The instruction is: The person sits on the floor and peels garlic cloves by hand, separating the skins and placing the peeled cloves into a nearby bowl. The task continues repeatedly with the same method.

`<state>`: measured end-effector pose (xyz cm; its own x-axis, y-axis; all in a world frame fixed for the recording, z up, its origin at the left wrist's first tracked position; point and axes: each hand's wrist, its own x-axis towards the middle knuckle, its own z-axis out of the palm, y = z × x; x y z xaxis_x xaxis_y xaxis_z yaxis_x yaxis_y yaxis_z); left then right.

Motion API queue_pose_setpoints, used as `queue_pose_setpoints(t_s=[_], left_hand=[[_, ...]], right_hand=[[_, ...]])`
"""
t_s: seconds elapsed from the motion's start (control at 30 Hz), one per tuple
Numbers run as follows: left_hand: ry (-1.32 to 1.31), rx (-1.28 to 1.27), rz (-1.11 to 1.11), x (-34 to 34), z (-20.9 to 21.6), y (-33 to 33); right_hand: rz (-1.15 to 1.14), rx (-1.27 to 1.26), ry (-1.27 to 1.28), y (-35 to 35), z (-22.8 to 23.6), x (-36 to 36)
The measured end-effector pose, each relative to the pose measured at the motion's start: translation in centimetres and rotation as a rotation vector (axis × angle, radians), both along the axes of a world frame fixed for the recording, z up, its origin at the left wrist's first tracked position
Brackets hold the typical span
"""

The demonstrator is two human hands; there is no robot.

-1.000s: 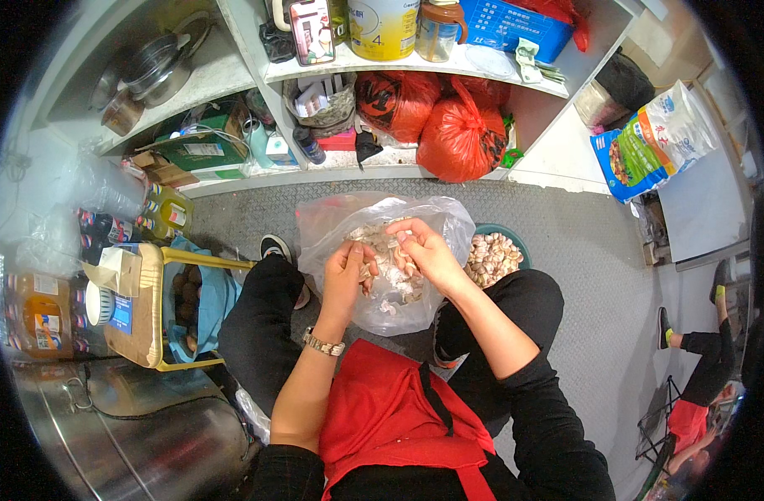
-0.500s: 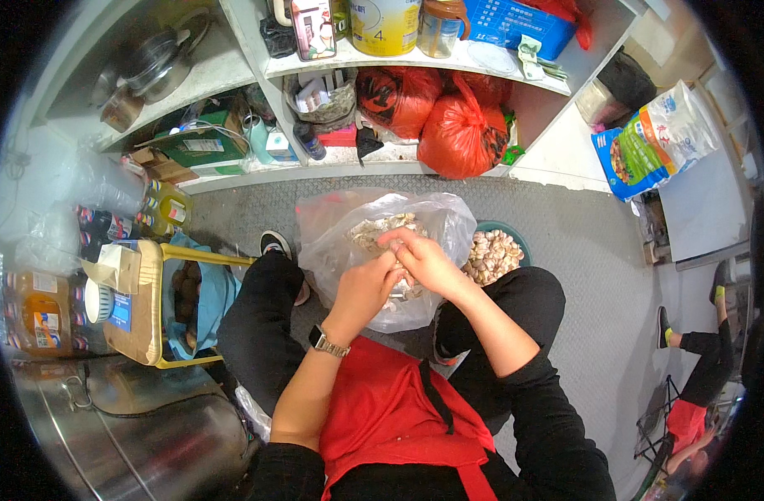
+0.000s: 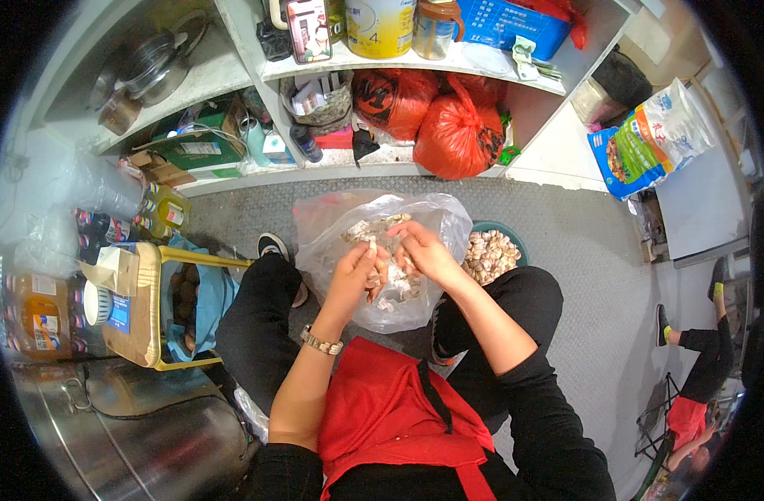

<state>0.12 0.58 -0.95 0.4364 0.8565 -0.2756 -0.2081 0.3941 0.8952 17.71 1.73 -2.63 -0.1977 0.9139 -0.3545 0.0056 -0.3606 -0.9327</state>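
Note:
My left hand (image 3: 359,272) is closed, with a small pale garlic piece (image 3: 372,243) showing at its fingertips. Just to its right, my right hand (image 3: 422,253) has curled fingers pressed together; whatever they may pinch is too small to make out. Both hands are over an opened clear plastic bag (image 3: 323,230) between my legs. Inside lie whitish garlic skins and pieces (image 3: 407,288), partly hidden by my hands. Beside the bag, near my right knee, a green basin (image 3: 522,244) holds many garlic cloves (image 3: 488,256).
Ahead stands a white shelf (image 3: 349,164) with red plastic bags (image 3: 457,138), cans and boxes. At left are a yellow-framed stool (image 3: 154,305), drink bottles (image 3: 41,305) and a metal cabinet (image 3: 140,426). A colourful sack (image 3: 641,146) stands far right; another person (image 3: 691,392) is at the right edge.
My hands, together before, have come apart over the bag. The left has turned and moved slightly left, and the pale piece now shows at its fingertips.

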Motion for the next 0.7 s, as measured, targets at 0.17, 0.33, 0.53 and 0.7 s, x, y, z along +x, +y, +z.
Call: queue_pose_setpoints(t_s=[0.17, 0.33, 0.53, 0.7], left_hand=[[0.776, 0.940, 0.051, 1.3, 0.5, -1.0], [0.754, 0.872, -0.093, 1.7, 1.4, -1.5], [0.446, 0.832, 0.058, 2.8, 1.1, -1.3], [0.170, 0.129, 0.225, 1.7, 0.2, -0.6]], right_hand=[[0.084, -0.409, 0.481, -0.4, -1.5, -1.2], [0.021, -0.407, 0.546, -1.4, -1.2, -1.2], [0.080, -0.447, 0.772, -2.4, -3.2, 1.9], [-0.255, -0.298, 0.543, -3.0, -5.7, 9.8]])
